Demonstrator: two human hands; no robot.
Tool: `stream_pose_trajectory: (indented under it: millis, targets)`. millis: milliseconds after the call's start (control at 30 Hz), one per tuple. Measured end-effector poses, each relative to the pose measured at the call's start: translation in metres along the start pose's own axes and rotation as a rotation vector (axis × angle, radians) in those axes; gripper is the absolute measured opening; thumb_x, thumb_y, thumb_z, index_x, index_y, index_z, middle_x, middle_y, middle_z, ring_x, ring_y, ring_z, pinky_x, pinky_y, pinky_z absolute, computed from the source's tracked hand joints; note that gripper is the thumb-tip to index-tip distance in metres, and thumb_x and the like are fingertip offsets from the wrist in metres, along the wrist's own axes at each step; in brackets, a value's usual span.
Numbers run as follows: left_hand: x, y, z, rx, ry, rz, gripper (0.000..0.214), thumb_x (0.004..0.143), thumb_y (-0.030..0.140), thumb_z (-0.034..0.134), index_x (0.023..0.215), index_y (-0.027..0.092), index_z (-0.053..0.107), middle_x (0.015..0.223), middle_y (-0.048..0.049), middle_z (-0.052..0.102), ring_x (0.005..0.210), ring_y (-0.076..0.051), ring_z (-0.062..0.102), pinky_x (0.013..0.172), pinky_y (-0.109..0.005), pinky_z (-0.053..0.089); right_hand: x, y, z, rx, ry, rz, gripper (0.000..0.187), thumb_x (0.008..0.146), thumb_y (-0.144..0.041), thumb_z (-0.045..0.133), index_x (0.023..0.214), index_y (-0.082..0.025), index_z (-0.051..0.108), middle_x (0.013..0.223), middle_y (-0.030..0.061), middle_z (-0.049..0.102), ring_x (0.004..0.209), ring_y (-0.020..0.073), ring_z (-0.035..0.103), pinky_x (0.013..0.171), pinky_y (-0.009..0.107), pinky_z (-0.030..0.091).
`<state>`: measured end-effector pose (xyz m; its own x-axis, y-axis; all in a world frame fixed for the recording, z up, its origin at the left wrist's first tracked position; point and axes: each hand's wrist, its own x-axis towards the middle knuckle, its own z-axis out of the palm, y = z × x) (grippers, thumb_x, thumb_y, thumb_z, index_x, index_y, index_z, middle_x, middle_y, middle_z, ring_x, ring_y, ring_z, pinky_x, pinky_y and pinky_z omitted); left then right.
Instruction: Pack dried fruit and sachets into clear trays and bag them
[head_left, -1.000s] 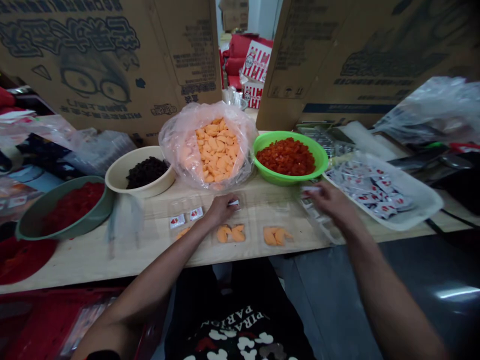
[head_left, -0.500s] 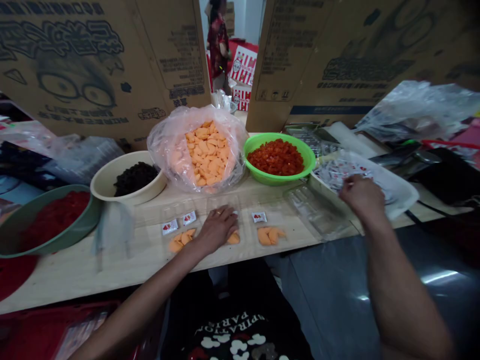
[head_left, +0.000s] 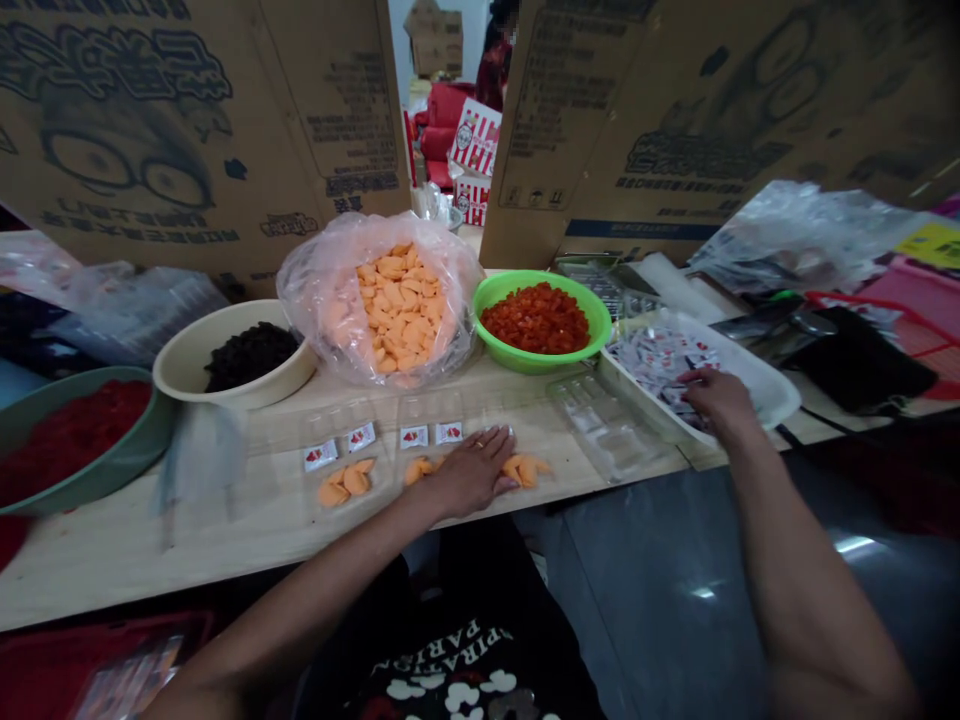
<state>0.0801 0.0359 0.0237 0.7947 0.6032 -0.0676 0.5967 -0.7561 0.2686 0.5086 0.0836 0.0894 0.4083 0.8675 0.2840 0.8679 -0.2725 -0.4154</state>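
Right hand (head_left: 716,395) is set down in the white tray (head_left: 776,400) at the far right of the bench, fingers curled onto the heap of sachets (head_left: 656,355); whether one is pinched cannot be told. Left hand (head_left: 472,470) is laid flat and open, palm down, on the clear compartment tray (head_left: 480,408) at the front edge, just beside some orange slices (head_left: 529,467). Heap is directly under the right hand and well apart from the left. Four loose packets (head_left: 413,436) are lined up left of the left hand, the row running across the bench. A stack of empty clear trays (head_left: 600,430) sits between the hands. Green bowl (head_left: 592,310) and bag of slices (head_left: 330,300) are behind, clear of both arms.
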Motion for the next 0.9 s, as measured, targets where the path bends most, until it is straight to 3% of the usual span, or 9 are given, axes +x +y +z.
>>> stream_pose_trajectory:
  millis: [100, 167, 233, 333, 400, 533, 667, 767, 900]
  targets:
    - [-0.001, -0.001, -0.004, -0.015, 0.009, -0.005, 0.064, 0.105, 0.052, 0.025, 0.154, 0.012, 0.032, 0.162, -0.0168, 0.030, 0.152, -0.028, 0.026, 0.122, -0.040, 0.022, -0.028, -0.038, 0.008, 0.007, 0.088, -0.019, 0.031, 0.086, -0.012, 0.047, 0.105, -0.012, 0.072, 0.078, 0.0112, 0.070, 0.070, 0.0214, 0.064, 0.069, 0.035, 0.046]
    - [-0.003, 0.000, -0.008, -0.008, 0.022, -0.015, 0.064, 0.105, 0.051, 0.024, 0.155, 0.012, 0.032, 0.163, -0.0161, 0.029, 0.153, -0.029, 0.024, 0.122, -0.041, 0.022, -0.057, -0.075, 0.029, 0.063, -0.016, -0.127, 0.031, 0.086, -0.013, 0.048, 0.103, -0.018, 0.073, 0.078, 0.0050, 0.071, 0.071, 0.0187, 0.066, 0.072, 0.030, 0.048]
    - [-0.009, 0.000, -0.011, 0.015, 0.047, -0.035, 0.063, 0.105, 0.051, 0.025, 0.155, 0.014, 0.033, 0.164, -0.0150, 0.027, 0.153, -0.031, 0.021, 0.123, -0.045, 0.021, -0.085, -0.113, 0.057, 0.120, -0.205, -0.236, 0.029, 0.087, -0.014, 0.048, 0.101, -0.019, 0.073, 0.082, 0.0048, 0.074, 0.075, 0.0194, 0.068, 0.072, 0.029, 0.049]
    - [-0.033, -0.012, -0.016, 0.067, 0.088, -0.108, 0.060, 0.105, 0.051, 0.028, 0.155, 0.018, 0.035, 0.164, -0.0135, 0.026, 0.153, -0.032, 0.020, 0.123, -0.049, 0.021, -0.114, -0.150, 0.088, 0.050, -0.344, -0.291, 0.033, 0.088, -0.009, 0.045, 0.103, -0.017, 0.073, 0.091, 0.0076, 0.076, 0.084, 0.0214, 0.069, 0.077, 0.030, 0.050]
    - [-0.056, -0.025, -0.017, 0.101, 0.110, -0.161, 0.060, 0.104, 0.052, 0.030, 0.155, 0.021, 0.035, 0.165, -0.0122, 0.026, 0.154, -0.033, 0.018, 0.123, -0.052, 0.019, -0.123, -0.159, 0.094, -0.040, -0.334, -0.327, 0.035, 0.087, -0.007, 0.044, 0.107, -0.015, 0.072, 0.102, 0.0117, 0.074, 0.094, 0.0242, 0.068, 0.081, 0.032, 0.049]
    - [-0.100, -0.050, -0.014, 0.137, 0.122, -0.210, 0.063, 0.102, 0.057, 0.033, 0.158, 0.030, 0.027, 0.166, -0.0076, 0.024, 0.155, -0.035, 0.012, 0.122, -0.058, 0.014, -0.131, -0.158, 0.083, -0.171, -0.266, -0.482, 0.042, 0.086, -0.004, 0.044, 0.121, -0.010, 0.067, 0.117, 0.0185, 0.068, 0.107, 0.0285, 0.062, 0.090, 0.037, 0.048]
    - [-0.115, -0.055, -0.006, 0.104, 0.103, -0.223, 0.066, 0.101, 0.060, 0.032, 0.160, 0.031, 0.020, 0.167, -0.0067, 0.019, 0.154, -0.035, 0.014, 0.122, -0.059, 0.013, -0.135, -0.157, 0.079, -0.154, -0.377, -0.661, 0.059, 0.077, 0.000, 0.050, 0.134, -0.007, 0.058, 0.134, 0.0206, 0.058, 0.122, 0.0292, 0.055, 0.101, 0.037, 0.044]
    - [-0.113, -0.048, -0.003, 0.066, 0.108, -0.250, 0.068, 0.101, 0.061, 0.032, 0.160, 0.031, 0.020, 0.167, -0.0075, 0.020, 0.154, -0.035, 0.014, 0.123, -0.059, 0.013, -0.130, -0.162, 0.081, -0.188, -0.430, -0.551, 0.050, 0.081, -0.005, 0.051, 0.130, -0.007, 0.060, 0.127, 0.0218, 0.061, 0.117, 0.0297, 0.058, 0.097, 0.037, 0.046]
    - [-0.116, -0.033, -0.002, 0.012, 0.123, -0.295, 0.071, 0.099, 0.064, 0.033, 0.160, 0.031, 0.019, 0.167, -0.0072, 0.019, 0.154, -0.037, 0.014, 0.122, -0.060, 0.014, -0.131, -0.176, 0.082, -0.354, -0.419, -0.430, 0.033, 0.092, -0.033, 0.053, 0.108, -0.007, 0.066, 0.106, 0.0239, 0.067, 0.099, 0.0368, 0.064, 0.079, 0.046, 0.051]
